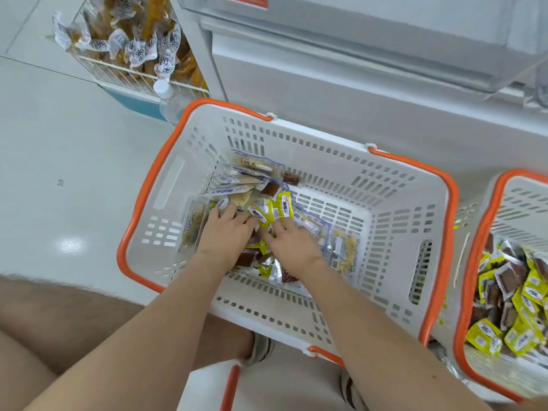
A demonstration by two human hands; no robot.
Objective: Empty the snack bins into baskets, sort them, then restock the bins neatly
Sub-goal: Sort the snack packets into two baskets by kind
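Two baskets sat before you: the white basket point(326, 161) under your hands and, to its right, a second basket point(522, 203) of sorted yellow packets point(522, 295). Mixed snack packets point(344, 250) were heaped near-left, and the far-right floor was bare. Your left hand point(228, 229) and right hand point(289, 243) lay spread on the heap, gripping nothing. Loose yellow packets point(280, 210) lay just past your fingertips. The right hand was nearer the second basket.
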